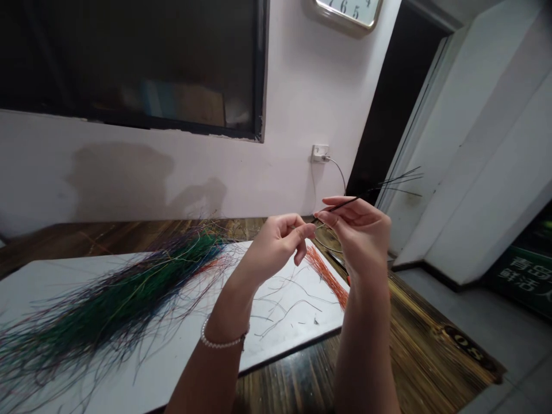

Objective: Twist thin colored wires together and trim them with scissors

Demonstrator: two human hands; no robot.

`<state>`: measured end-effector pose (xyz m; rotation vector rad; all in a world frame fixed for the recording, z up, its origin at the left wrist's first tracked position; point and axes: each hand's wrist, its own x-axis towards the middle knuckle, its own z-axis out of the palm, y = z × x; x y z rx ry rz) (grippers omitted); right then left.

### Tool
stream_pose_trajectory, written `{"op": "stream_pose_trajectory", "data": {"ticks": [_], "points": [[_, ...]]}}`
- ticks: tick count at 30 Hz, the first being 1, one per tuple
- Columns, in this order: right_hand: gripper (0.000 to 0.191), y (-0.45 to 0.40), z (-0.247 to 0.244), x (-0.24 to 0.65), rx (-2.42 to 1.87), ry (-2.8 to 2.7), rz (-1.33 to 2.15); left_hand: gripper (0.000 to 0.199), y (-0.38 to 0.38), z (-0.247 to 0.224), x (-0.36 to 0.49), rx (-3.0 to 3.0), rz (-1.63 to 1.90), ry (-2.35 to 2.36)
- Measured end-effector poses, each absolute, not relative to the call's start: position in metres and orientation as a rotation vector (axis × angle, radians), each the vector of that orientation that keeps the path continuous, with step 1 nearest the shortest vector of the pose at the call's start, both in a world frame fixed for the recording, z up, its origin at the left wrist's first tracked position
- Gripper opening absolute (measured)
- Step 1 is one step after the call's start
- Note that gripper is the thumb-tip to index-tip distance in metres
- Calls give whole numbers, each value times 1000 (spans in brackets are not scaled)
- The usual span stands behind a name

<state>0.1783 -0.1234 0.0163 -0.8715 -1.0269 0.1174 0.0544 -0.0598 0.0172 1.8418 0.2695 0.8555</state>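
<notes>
Thumb and fingers of my right hand (362, 233) pinch a twisted bundle of thin dark wires (374, 189). Its free ends fan out to the upper right, past the fingers. Close beside it, my left hand (284, 236) is closed in a pinch at the lower end of the same wires, where the fingertips partly hide the strands. Both hands are raised above a white board (297, 339). Beneath them, loose single wires (288, 305) lie scattered on the board, and an orange wire bundle (328, 276) rests by its right edge.
A large heap of green, blue and purple wires (133, 293) covers the board's left part. The board lies on a dark wooden table (431, 339) against a wall. A cable runs from a wall socket (320, 153) down behind my right hand. Dark tool-like items partly show beside the board.
</notes>
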Motion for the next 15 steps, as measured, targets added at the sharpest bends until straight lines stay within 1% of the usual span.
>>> {"op": "stream_pose_trajectory", "data": {"ticks": [11, 15], "points": [[15, -125, 16, 181, -903, -980, 57, 23, -61, 19, 53, 1899, 862, 319], [10, -124, 16, 181, -886, -980, 75, 24, -59, 18, 52, 1931, 853, 306]]}}
